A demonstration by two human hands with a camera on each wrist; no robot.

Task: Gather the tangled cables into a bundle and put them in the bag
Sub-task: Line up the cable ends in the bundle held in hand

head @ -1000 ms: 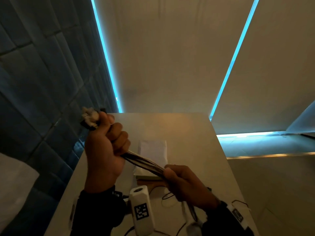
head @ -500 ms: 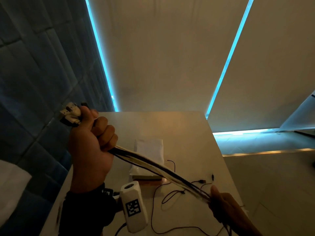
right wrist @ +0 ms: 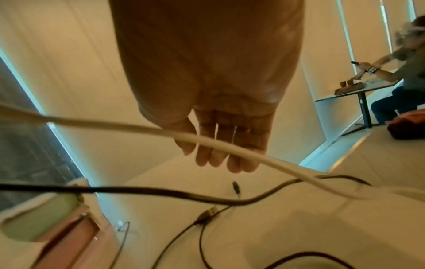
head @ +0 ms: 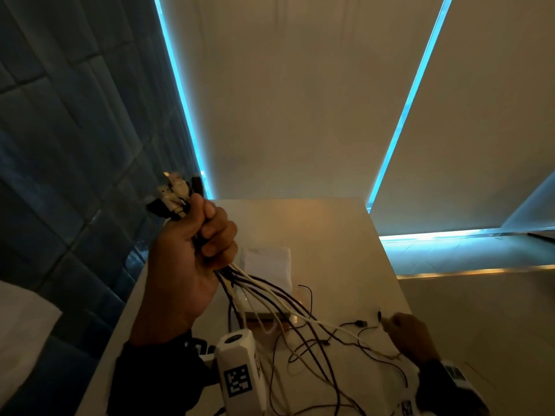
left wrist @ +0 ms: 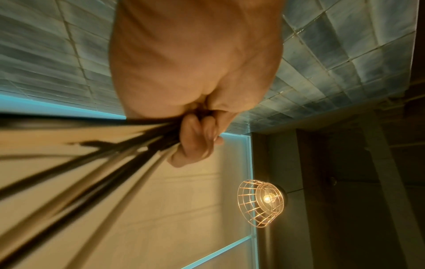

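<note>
Above the table (head: 330, 235), left hand (head: 186, 265) fisted round the cables (head: 270, 295) just below their plugs (head: 174, 193), raised so loose tails hang and comb straight. Right hand (right wrist: 218, 142) low, fingers (right wrist: 204, 156) extended, gripping nothing, near stray ends. White bag (head: 267, 262) flat behind, waiting.

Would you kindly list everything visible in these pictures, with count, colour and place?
cables: several, white and black, plug ends bunched above the left fist, free ends trailing loose over the table
bag: one, white, flat on the table beyond the cables
table: one, pale, below both hands
wrist camera: one, white with a square black code, on the left wrist
cage lamp: one, lit, wire shade, left wrist view
other person: one, seated at a far dark table, right wrist view
left hand: raised, grips the cables
right hand: fingers straight, low at the table's right side, holds nothing
</note>
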